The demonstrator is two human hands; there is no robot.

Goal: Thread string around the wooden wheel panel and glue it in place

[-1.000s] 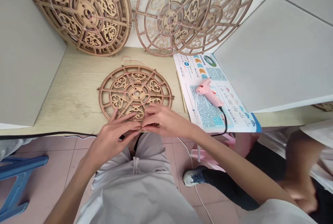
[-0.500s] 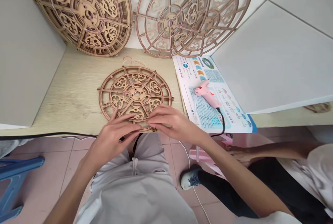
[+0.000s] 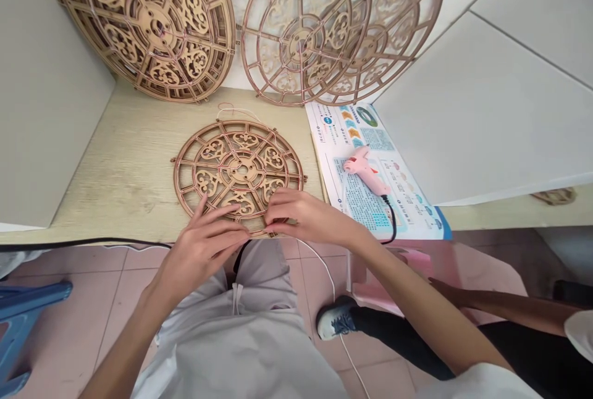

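From where I stood, the openwork wooden disc (image 3: 253, 172) lay flat at the front of the worktop (image 3: 139, 146), its near rim close to the edge. The left hand (image 3: 201, 246) rested at that rim, fingers spread; the right hand (image 3: 312, 217) was beside it, thumb and fingertips drawn close together. I couldn't tell whether either was clamped on anything, as the fingers hid it.

The fretwork looked thin, so pressing down or levering at the rim might have cracked a spoke or scroll. A pull towards the body could have tipped the disc over the edge. The fine wire (image 3: 238, 109) looped loosely beyond its far side, and a snag there might have kinked it.

The pink glue gun (image 3: 365, 173) lay on the printed sheet (image 3: 417, 207), its black cord (image 3: 393, 220) running to the edge near the right forearm. Catching the cord might have dragged the gun down; whether it was hot, I couldn't say.
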